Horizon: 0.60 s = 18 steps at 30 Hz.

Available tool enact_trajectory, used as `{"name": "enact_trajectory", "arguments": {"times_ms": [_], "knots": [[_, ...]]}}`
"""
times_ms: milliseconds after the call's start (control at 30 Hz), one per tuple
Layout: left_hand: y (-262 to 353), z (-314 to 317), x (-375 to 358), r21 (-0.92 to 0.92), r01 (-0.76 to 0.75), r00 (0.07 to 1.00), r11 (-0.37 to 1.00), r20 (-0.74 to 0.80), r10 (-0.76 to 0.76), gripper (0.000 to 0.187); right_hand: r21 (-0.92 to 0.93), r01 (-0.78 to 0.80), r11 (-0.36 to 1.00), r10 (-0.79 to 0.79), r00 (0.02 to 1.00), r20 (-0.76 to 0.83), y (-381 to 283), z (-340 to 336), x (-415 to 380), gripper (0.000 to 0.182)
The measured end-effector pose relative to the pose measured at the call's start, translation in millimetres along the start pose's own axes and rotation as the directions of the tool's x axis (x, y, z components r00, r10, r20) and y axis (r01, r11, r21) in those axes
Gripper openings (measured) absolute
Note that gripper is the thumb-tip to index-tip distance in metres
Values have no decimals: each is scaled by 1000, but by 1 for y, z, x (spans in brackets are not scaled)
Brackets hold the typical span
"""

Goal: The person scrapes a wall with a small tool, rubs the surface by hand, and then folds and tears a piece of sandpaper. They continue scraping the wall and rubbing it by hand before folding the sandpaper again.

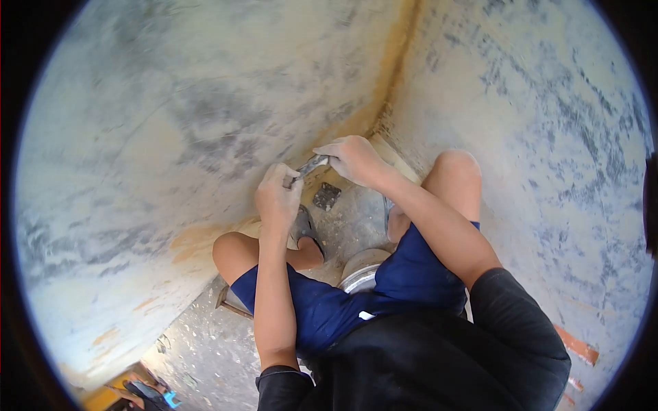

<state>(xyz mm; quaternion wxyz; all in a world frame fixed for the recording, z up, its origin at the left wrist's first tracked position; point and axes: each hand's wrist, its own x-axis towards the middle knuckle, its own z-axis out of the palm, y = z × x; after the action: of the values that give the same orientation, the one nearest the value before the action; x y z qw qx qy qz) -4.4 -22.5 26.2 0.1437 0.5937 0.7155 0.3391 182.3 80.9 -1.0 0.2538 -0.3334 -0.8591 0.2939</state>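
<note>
My left hand [279, 197], dusted with pale powder, is closed with thumb and fingertips on one end of a small, flat grey strip [312, 164]. At its other end, my right hand [354, 162] pinches the strip, fingers pointing left. The strip is smeared with whitish material, and its exact kind cannot be made out. Both hands are held in front of the wall corner, above the floor between my knees. Below them a dark, roughly square piece [327, 196] lies on the floor.
A patchy plastered wall [171, 137] rises on the left and another wall [548, 137] on the right, meeting at a brown-stained corner [397, 61]. A round, pale-rimmed container [360, 277] is between my thighs. Assorted items [147, 392] lie at the lower left on the speckled floor [205, 342].
</note>
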Motion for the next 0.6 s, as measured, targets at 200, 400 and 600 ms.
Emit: {"name": "enact_trajectory", "arguments": {"times_ms": [200,400,600], "knots": [[-1,-7,-3,-25,-137,985,990,-112,134,25,120,102,988,-85,987,-140,-26,-14,0,37],[-1,-8,-6,63,-280,926,958,-246,287,23,174,-322,931,328,945,-3,-56,-42,-5,55],[8,-8,-5,193,-459,788,867,-362,498,24,22,-111,994,113,974,-197,-45,-43,-7,56]]}}
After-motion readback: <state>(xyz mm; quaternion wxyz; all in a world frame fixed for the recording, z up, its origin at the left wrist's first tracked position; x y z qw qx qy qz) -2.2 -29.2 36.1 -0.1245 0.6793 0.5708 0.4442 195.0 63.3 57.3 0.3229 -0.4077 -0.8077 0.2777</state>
